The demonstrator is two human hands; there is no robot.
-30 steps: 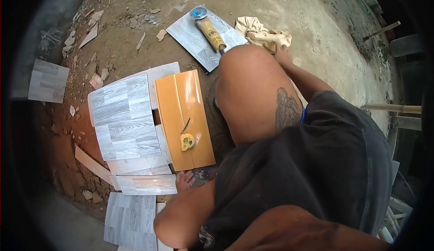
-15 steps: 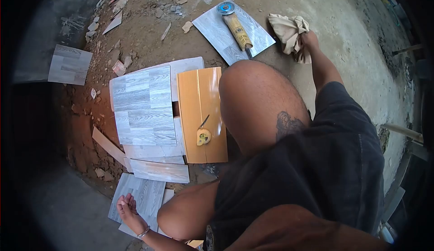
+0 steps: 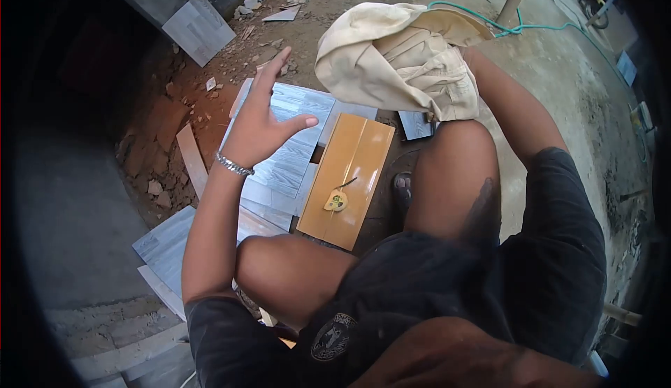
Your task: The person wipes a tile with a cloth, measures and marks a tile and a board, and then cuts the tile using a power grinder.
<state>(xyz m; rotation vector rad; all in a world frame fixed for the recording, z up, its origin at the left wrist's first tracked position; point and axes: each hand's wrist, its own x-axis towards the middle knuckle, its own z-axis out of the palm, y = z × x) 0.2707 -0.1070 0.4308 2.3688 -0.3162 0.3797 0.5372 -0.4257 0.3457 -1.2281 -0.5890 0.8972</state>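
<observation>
Cream-coloured crumpled cloth [image 3: 398,63] is held up in the upper middle of the frame, above the bent right knee. The right hand [image 3: 467,58] is almost wholly hidden behind the cloth's right edge, so the fingers cannot be seen; the fabric hangs bunched from that spot, which shows it is gripped there. The left hand [image 3: 262,122] is raised at centre left, palm open, fingers spread wide and pointing up toward the top of the frame, thumb stretched toward the cloth. A gap is left between the thumb and the cloth; nothing is held in this hand. A silver chain bracelet [image 3: 233,165] is worn on the left wrist.

Below the left hand, grey wood-grain floor tiles [image 3: 293,157] are laid on reddish dirt. Just to their right, a glossy orange rectangular tile [image 3: 363,150] lies at the middle of the frame, with a small yellow tape measure [image 3: 336,200] resting on its lower half. A round pale emblem [image 3: 330,337] is printed on the black shorts at the bottom centre; its writing is too small to be read. A green hose [image 3: 531,26] is seen at upper right.
</observation>
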